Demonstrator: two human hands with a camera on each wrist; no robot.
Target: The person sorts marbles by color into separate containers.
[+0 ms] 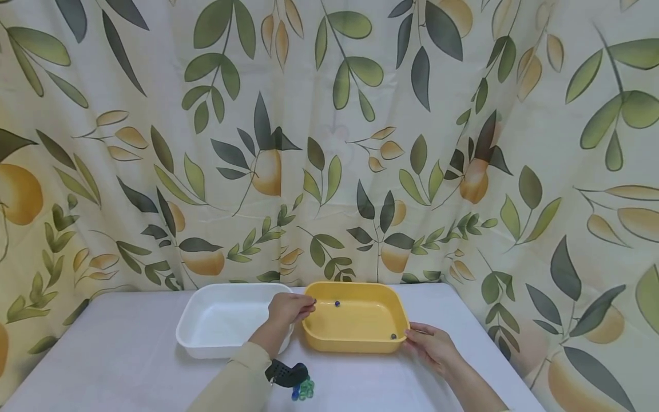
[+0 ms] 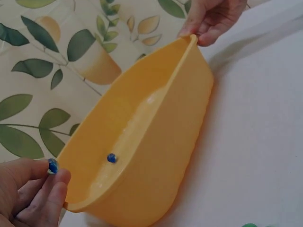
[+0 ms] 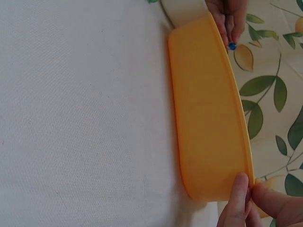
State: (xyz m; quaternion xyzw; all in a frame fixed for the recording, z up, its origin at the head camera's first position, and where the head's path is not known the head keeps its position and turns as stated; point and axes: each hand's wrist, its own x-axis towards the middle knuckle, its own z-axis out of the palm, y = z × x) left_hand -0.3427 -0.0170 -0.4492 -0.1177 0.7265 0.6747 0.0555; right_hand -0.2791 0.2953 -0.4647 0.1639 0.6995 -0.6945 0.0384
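Observation:
My left hand (image 1: 290,309) pinches a blue glass marble (image 2: 53,166) between thumb and fingertips, over the left rim of the yellow tub (image 1: 355,345). Inside that tub lie a dark blue marble (image 1: 337,304) toward the back left and a darker marble (image 1: 393,337) near the front right corner. My right hand (image 1: 431,345) holds the tub's right rim, thumb and fingers on either side of the edge, as the right wrist view shows.
A white tub (image 1: 201,347) stands left of the yellow one, partly behind my left hand. Several green and blue marbles (image 1: 304,389) lie on the white tablecloth (image 1: 360,383) beside my black wrist strap (image 1: 286,373). A leaf-patterned curtain (image 1: 329,171) hangs behind the table.

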